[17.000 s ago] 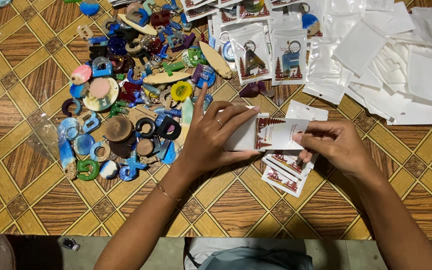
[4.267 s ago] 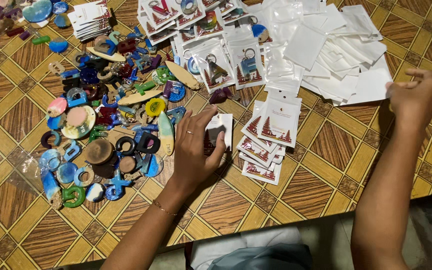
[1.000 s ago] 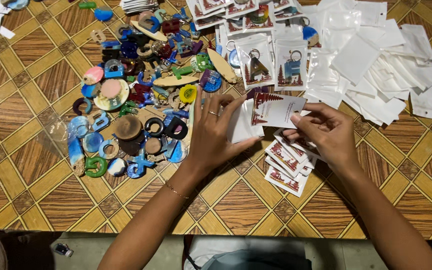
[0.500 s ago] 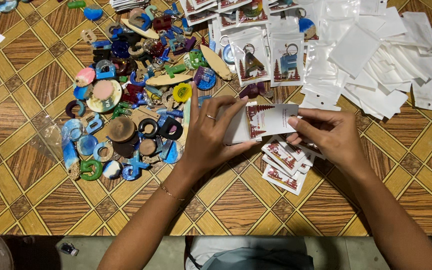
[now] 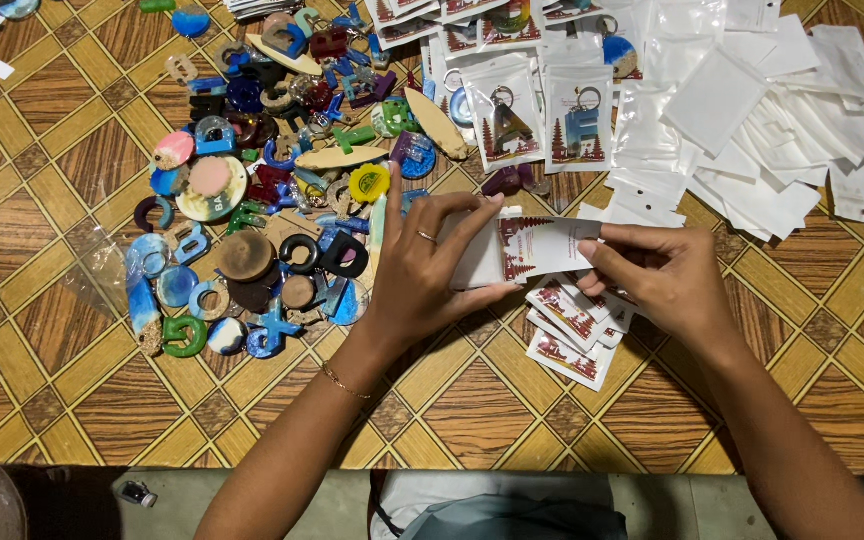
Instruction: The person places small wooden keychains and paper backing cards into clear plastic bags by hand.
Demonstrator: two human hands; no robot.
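Near the middle of the patterned floor [image 5: 72,400], the left hand [image 5: 432,265] pinches a small clear bag [image 5: 479,255] and the right hand [image 5: 667,275] pinches a printed card [image 5: 549,243] at its mouth, so keep the bag flat and slide the card in straight.

White red-printed card [image 5: 542,245], half inside clear pouch [image 5: 477,255]

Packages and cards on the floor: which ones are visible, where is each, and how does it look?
White card with red print: held between left hand and right hand.
Stack of similar cards: below the hands, fanned.
Clear empty pouches: upper right, heaped.
Filled pouches with keyrings: top centre.
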